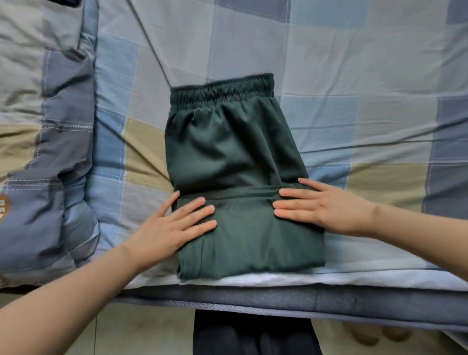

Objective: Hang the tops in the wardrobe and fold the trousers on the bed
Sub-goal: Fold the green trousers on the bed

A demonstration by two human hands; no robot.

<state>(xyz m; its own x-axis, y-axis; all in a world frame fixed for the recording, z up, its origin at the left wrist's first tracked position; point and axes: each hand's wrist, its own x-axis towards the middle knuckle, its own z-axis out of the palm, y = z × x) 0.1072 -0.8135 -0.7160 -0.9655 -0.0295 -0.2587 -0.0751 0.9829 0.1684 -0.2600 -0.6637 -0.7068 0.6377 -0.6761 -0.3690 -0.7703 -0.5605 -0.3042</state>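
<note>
Both hands pressing folded trousers

You are laying your left hand [172,228] and right hand [323,209] flat, fingers straight, gripping nothing, on the dark green trousers [236,154], which are lying folded near the checked bed [357,53] edge, beside a rumpled quilt [25,139].

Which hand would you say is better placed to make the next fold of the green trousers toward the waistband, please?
Neither clearly. The left hand and right hand both lie flat on the folded layer of the green trousers, about level on opposite sides. Both together looks best.
</note>
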